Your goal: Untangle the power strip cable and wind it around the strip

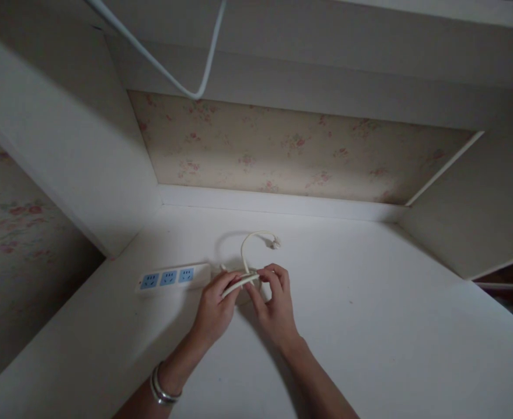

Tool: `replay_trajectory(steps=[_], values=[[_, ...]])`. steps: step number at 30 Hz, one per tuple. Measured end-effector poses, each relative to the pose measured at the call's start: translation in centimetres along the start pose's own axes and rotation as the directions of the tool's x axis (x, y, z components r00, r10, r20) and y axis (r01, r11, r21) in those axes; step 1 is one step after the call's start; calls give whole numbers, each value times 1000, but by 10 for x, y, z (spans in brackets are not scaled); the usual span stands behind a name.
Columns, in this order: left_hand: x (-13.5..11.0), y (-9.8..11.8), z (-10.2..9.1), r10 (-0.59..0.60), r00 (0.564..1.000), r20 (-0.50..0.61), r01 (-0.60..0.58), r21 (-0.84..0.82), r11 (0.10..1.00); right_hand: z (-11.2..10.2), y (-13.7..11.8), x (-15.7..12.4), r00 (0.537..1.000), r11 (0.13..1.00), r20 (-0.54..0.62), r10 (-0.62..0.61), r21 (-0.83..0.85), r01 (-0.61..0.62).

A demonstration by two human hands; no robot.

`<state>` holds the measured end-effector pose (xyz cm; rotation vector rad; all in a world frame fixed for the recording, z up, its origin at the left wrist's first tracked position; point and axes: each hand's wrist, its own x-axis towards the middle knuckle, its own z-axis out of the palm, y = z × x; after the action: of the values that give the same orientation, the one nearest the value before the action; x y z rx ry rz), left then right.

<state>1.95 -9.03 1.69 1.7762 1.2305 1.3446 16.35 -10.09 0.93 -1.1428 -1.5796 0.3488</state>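
Note:
Between my two hands is a coiled white power cord above the white desk. My left hand is closed around the left side of the coil. My right hand pinches its right side with thumb and fingers. From the coil a loose length of cord arcs up and to the right, ending in a plug beyond my hands. Left of my left hand lies a white power strip with blue sockets; its right end is close to my fingers. Part of the coil is hidden behind my fingers.
The white desk top is bounded by a left side panel and a right side panel. Behind is floral wallpaper. Overhead, a white cable hangs in a loop before the shelf.

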Motion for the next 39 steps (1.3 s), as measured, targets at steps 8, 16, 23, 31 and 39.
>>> replay_trajectory(steps=[8,16,23,31,39], values=[[1,2,-3,108,989,102,-122,144,982,-9,12,-4,966,933,127,-226,-257,252],[8,-2,-9,99,989,-106,-56,349,936,-6,9,-9,950,949,218,-222,-174,262],[19,-12,-23,-48,955,-292,170,406,898,-12,8,-1,980,981,179,90,156,-118],[18,-15,-26,-123,957,-264,222,386,895,-44,-8,12,619,649,769,157,392,-652],[20,-19,-28,-166,961,-222,234,331,914,-52,2,10,621,772,778,100,333,-541]])
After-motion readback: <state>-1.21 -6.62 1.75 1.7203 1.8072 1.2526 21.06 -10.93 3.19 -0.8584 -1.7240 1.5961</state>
